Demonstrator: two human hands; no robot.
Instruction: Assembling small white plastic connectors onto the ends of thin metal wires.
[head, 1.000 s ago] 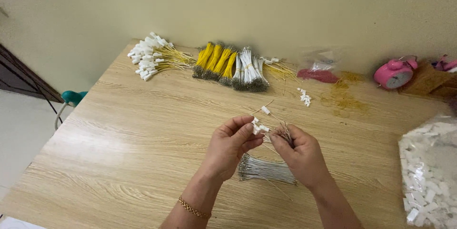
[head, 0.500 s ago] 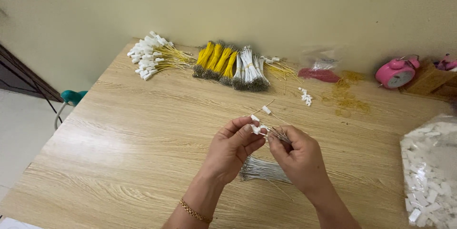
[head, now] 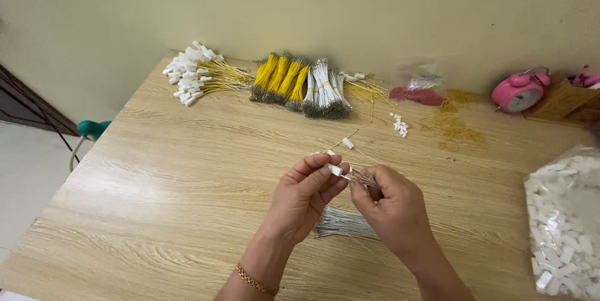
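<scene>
At about ten o'clock on the wooden table (head: 156,170) we see a heap of white plugs on yellow wires (head: 197,73). Just to its right, near twelve o'clock, lie yellow wire bundles (head: 281,77) and, touching them, white wire bundles (head: 325,91), both with bare metal ends towards us. A few loose white plugs (head: 400,126) sit further right, and one plug with a wire (head: 347,143) lies just above the hands.

In the middle, our left hand (head: 306,198) has thumb and forefinger pinched on a small white plug (head: 335,170). Our right hand (head: 394,210), touching it at three o'clock, is closed with its fingertips pinching a few thin white wires (head: 365,179) that run to the plug; whether they are already seated in it we cannot quite tell, the parts being so small. Under both hands, at six o'clock from the plug, a bundle of white wires (head: 344,223) rests on the table.

Towards two o'clock lie a small clear bag with red bits (head: 417,91), a pink alarm clock (head: 517,91) and a brown box (head: 569,102). At four o'clock a clear bag of white plugs (head: 565,226) reaches the picture's edge
</scene>
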